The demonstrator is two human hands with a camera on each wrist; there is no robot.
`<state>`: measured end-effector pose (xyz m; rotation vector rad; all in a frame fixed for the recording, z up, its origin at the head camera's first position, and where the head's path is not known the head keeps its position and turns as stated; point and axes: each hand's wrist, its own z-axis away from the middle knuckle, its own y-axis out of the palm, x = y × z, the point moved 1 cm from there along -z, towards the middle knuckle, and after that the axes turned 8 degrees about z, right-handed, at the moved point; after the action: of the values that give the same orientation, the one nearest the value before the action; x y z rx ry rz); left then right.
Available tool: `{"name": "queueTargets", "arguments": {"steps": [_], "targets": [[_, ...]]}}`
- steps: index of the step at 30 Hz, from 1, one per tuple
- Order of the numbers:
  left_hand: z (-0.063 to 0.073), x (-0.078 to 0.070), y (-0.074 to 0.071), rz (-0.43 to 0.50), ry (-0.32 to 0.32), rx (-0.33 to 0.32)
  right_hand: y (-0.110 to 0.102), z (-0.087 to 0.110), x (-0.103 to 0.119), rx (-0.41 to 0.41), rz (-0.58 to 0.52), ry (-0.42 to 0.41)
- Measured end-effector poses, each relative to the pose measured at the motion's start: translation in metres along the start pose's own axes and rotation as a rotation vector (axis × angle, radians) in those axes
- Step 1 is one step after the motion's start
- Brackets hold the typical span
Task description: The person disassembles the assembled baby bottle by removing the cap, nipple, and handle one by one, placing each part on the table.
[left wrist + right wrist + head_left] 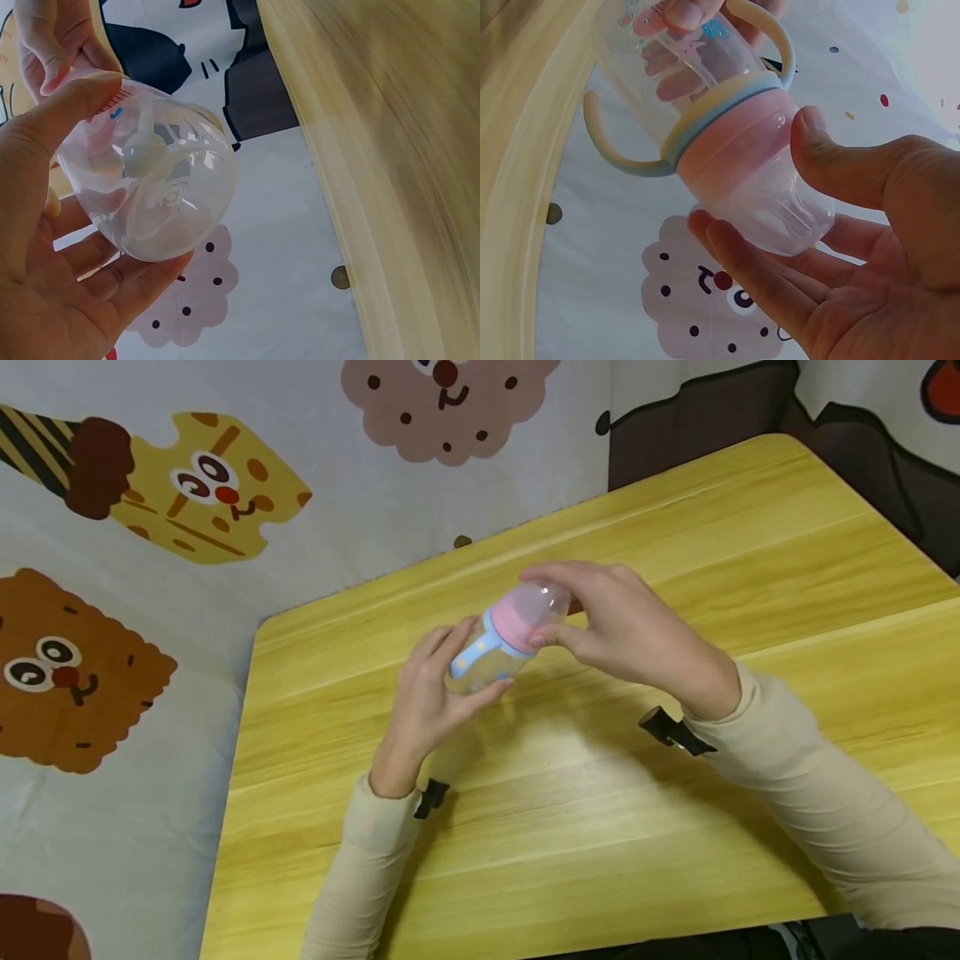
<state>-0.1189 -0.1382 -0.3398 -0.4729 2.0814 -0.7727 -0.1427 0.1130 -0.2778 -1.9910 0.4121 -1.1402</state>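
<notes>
A clear baby bottle (pixel 483 672) is held tilted above the table, its cap end up and to the right. My left hand (pixel 427 693) grips the clear body, thumb on one side and fingers on the other; its rounded base (pixel 176 202) faces the left wrist camera. At the other end my right hand (pixel 630 627) holds the translucent cap (pixel 780 214) and pink collar (pixel 739 142) between thumb and fingers. Below the collar sits a blue-and-cream ring with two curved handles (pixel 615 154). A white weighted straw end (pixel 144 156) shows inside the bottle.
Beneath both hands lies a wood-grain table (pixel 570 827). A pale cloth (pixel 315 393) printed with cartoon food rises behind its far and left edges. Black wrist mounts (pixel 675 731) are strapped at both sleeves.
</notes>
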Motion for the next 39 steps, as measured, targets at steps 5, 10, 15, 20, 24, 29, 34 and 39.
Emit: {"name": "queueTargets", "arguments": {"steps": [5, 10, 15, 20, 24, 29, 34, 39], "targets": [[0.000, -0.002, 0.001, -0.036, 0.027, -0.027, 0.000, -0.001, 0.002, -0.021, -0.027, 0.005], [0.000, -0.004, 0.003, -0.063, 0.038, -0.060, 0.002, 0.000, 0.002, -0.047, -0.037, 0.012], [0.000, -0.007, 0.005, -0.083, 0.040, -0.107, 0.002, 0.001, 0.002, -0.103, -0.018, 0.010], [0.000, -0.009, 0.006, -0.097, 0.042, -0.135, -0.003, -0.002, 0.000, -0.102, -0.054, 0.038], [0.000, -0.008, 0.005, -0.057, 0.023, -0.119, -0.009, -0.001, -0.002, -0.071, -0.108, 0.040], [-0.002, -0.006, 0.004, -0.011, -0.004, -0.088, -0.025, 0.004, -0.002, -0.075, -0.135, 0.086], [-0.001, -0.003, 0.003, 0.009, -0.027, -0.070, -0.039, 0.006, -0.007, -0.106, -0.163, 0.162], [0.000, -0.001, -0.001, 0.022, -0.022, -0.091, -0.048, 0.004, -0.017, -0.152, -0.170, 0.199]]}}
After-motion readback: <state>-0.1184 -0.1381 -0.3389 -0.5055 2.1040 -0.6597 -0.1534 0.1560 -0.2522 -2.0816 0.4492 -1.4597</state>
